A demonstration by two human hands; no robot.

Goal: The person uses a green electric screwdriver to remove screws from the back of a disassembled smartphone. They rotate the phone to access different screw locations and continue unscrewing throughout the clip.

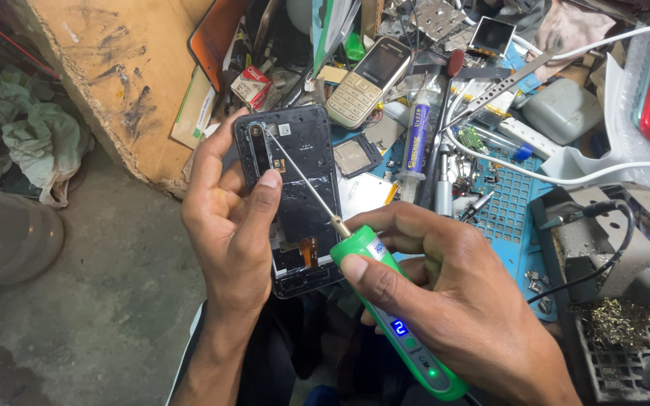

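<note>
Left hand (227,218) clamped around opened black phone (295,195), thumb pressed on its inner face, held above bench edge. Right hand (445,301) gripping green electric screwdriver (393,316), bit tip at phone's top-left corner. Keypad phone (366,81), syringe (415,139), blue mat (513,203) beyond.

keypad phone (369,81): lying face up at the back
syringe (416,135): beside it, label upward
blue mat (511,197): under small parts
white cable (566,177): looping across

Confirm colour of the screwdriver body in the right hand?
Bright green screwdriver, with a blue lit display; right hand holds it. Head view.
</note>
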